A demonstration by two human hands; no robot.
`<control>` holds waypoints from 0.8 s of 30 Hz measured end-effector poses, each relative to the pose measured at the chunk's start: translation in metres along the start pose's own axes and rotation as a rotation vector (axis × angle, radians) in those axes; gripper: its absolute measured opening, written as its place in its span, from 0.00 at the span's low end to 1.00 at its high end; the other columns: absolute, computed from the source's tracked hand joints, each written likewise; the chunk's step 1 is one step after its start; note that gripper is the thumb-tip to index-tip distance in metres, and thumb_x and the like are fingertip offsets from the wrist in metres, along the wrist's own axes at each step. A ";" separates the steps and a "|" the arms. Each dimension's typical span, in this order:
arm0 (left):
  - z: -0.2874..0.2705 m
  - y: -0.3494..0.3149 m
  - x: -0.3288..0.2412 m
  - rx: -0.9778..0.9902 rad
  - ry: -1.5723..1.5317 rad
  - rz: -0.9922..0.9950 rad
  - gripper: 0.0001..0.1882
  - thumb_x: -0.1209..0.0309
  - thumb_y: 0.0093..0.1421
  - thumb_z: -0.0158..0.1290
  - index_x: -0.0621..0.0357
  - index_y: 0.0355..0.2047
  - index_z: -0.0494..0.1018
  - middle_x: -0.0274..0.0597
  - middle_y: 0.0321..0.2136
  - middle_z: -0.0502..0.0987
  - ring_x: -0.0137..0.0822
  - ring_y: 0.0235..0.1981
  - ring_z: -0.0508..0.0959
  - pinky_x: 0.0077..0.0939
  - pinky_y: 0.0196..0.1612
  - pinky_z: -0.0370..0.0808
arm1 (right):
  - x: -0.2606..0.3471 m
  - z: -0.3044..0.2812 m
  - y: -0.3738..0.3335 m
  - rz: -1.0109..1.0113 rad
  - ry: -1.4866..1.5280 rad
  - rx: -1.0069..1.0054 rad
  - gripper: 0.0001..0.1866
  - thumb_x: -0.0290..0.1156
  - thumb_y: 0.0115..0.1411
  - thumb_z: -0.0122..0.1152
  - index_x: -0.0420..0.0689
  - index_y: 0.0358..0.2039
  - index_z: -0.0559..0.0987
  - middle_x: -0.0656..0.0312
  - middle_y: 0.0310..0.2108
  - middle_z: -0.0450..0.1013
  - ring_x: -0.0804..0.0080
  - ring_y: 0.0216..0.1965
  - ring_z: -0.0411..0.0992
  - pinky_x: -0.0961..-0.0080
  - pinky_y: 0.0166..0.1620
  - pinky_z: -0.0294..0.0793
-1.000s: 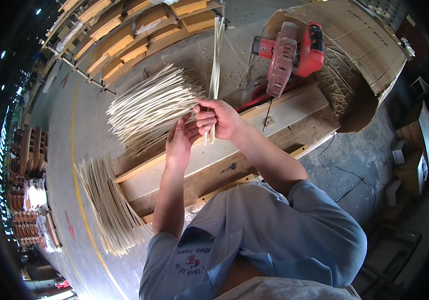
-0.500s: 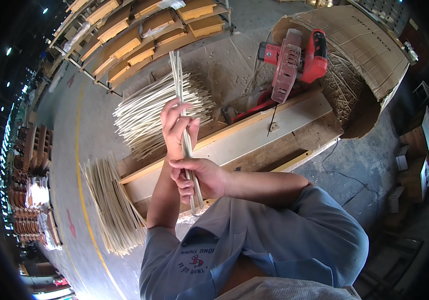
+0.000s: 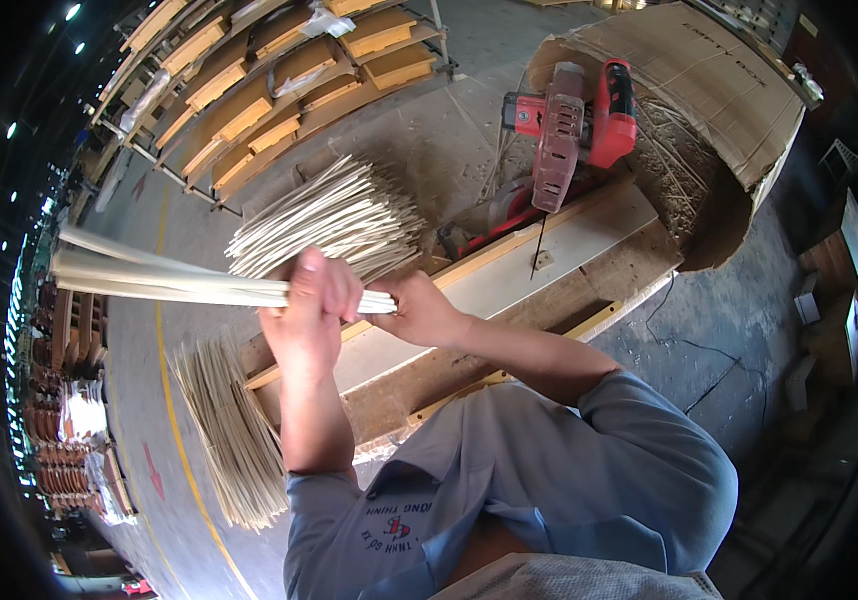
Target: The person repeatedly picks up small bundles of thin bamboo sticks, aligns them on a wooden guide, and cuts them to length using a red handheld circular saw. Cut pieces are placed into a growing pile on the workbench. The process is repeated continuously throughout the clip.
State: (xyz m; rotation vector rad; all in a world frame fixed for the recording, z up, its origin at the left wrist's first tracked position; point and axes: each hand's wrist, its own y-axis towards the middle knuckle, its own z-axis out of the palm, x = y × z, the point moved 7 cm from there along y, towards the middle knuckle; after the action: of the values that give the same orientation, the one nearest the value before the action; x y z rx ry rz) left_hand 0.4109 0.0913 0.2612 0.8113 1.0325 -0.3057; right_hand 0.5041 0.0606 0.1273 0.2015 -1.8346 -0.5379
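Workshop floor, held sticks pointing left, axis crosswise

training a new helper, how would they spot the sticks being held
Start at the red saw and follow the wooden bench leftward to the left hand. The pale stick bundle juts left from that fist. Unlike the heap and stack nearby, it is held.

Bundle of sticks turned from upright to level

The bundle of sticks, which stood nearly upright in both earlier pictures, now lies almost flat in the air and points to the left. Its far end has spread apart. The left hand has moved from the bundle's middle toward its near end. The right hand, half a second ago low near the shirt, has risen to this near end.
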 end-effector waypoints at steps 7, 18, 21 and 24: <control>-0.011 -0.018 0.082 -0.037 0.356 -0.204 0.21 0.68 0.69 0.59 0.57 0.19 0.69 0.33 0.14 0.71 0.25 0.19 0.74 0.22 0.23 0.71 | -0.064 0.009 -0.035 0.084 0.114 -0.076 0.14 0.35 0.60 0.72 0.40 0.41 0.81 0.47 0.30 0.79 0.54 0.31 0.80 0.63 0.38 0.77; -0.028 -0.039 0.132 -0.015 0.277 -0.164 0.21 0.65 0.76 0.46 0.62 0.25 0.69 0.41 0.21 0.73 0.38 0.28 0.78 0.30 0.35 0.76 | -0.121 0.019 -0.046 0.340 -0.121 -0.017 0.17 0.42 0.62 0.69 0.39 0.31 0.83 0.43 0.26 0.78 0.44 0.28 0.78 0.55 0.35 0.76; -0.052 -0.045 0.129 -0.138 0.326 -0.223 0.17 0.63 0.74 0.53 0.68 0.37 0.75 0.46 0.31 0.81 0.37 0.33 0.82 0.29 0.41 0.79 | -0.112 -0.001 -0.035 0.217 -0.382 0.036 0.21 0.48 0.63 0.65 0.40 0.26 0.84 0.43 0.24 0.78 0.39 0.28 0.77 0.50 0.35 0.78; -0.081 -0.076 0.156 -0.079 0.580 -0.458 0.17 0.65 0.68 0.62 0.67 0.48 0.78 0.45 0.37 0.84 0.33 0.37 0.83 0.29 0.47 0.80 | -0.109 -0.043 -0.037 0.366 -0.604 0.213 0.23 0.50 0.64 0.62 0.41 0.28 0.84 0.45 0.27 0.80 0.44 0.31 0.80 0.51 0.39 0.80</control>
State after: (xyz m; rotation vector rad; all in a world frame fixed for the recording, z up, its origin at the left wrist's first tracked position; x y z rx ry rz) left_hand 0.3933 0.1194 0.0730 0.5924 1.7713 -0.4257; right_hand 0.5754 0.0598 0.0275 -0.1772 -2.4472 -0.1444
